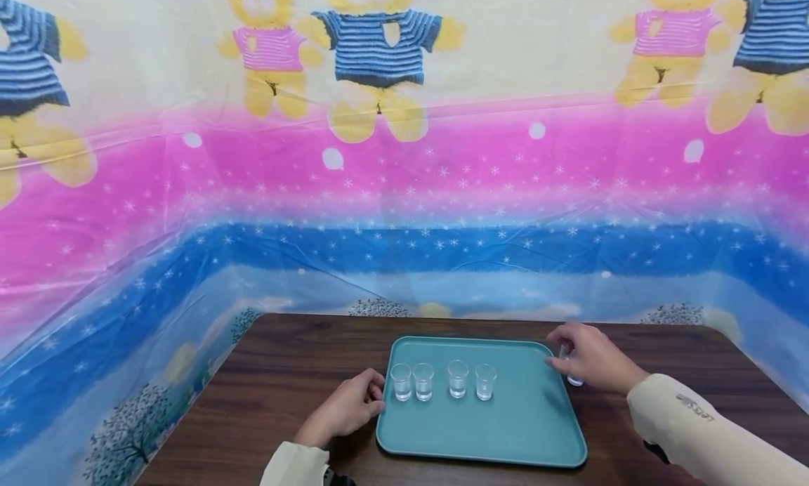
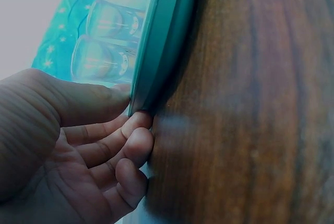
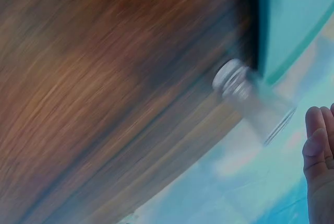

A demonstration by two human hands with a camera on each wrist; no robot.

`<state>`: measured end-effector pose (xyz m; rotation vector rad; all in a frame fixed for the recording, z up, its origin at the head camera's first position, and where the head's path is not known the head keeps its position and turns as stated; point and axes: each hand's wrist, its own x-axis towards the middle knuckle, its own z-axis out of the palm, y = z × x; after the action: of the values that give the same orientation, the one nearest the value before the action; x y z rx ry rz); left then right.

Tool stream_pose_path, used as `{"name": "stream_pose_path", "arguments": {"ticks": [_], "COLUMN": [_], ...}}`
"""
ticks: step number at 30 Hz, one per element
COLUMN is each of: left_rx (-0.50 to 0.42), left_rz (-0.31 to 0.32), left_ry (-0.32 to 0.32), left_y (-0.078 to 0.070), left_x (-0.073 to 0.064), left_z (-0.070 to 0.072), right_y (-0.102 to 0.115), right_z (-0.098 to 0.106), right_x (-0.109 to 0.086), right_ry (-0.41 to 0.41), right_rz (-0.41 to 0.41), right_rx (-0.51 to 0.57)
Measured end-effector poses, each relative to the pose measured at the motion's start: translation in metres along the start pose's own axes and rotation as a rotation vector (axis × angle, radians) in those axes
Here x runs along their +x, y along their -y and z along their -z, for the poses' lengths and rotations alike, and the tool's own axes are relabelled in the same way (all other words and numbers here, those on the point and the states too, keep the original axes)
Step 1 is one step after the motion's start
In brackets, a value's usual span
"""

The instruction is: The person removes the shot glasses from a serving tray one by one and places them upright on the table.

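At the lower right of the head view, small dark lettering (image 1: 694,406) stands on the cream right sleeve (image 1: 727,437); it looks like "LetsSlim", though the last letters are hard to make out.

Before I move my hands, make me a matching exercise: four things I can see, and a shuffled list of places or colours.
Things:
1. Table
2. Four glasses
3. Lone glass
4. Left hand

Places or colours:
A. At the left edge of the tray
B. Just beyond the tray's right edge
C. Dark brown with wood grain
D. In a row on the tray

Right pairs: 1-C, 2-D, 3-B, 4-A.
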<state>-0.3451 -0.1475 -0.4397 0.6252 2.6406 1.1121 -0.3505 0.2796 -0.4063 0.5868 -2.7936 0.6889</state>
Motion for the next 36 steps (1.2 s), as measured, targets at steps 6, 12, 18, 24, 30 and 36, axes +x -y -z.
{"name": "stream_pose_path", "arguments": {"ticks": [6,12,18,24,30,36], "left_rx": [0.002,-0.001,0.005,0.004,-0.006,-0.003], "left_rz": [0.008,0.005,0.004,0.003,-0.001,-0.002], "left_ry": [0.004,0.012,-0.003,-0.014,-0.012,-0.010], "left_y": [0.000,0.000,-0.001,0.000,0.002,0.003], "left_x": [0.001,0.001,-0.001,-0.002,-0.001,-0.001], "left_z": [0.000,-0.001,-0.001,0.001,0.000,0.001], "right_y": [0.023,0.045,0.062,0.074,0.076,0.076], "right_z": [-0.015,-0.027,-0.039,-0.046,-0.050,-0.054], "right_x": [0.010,0.016,0.019,0.025,0.027,0.027], "right_ry": [0.025,0.073,0.132,0.173,0.183,0.180], "right_rz": [0.015,0.082,0.145,0.148,0.153,0.172], "right_rx": [-0.024,-0.008,0.017,0.030,0.015,0.027]}}
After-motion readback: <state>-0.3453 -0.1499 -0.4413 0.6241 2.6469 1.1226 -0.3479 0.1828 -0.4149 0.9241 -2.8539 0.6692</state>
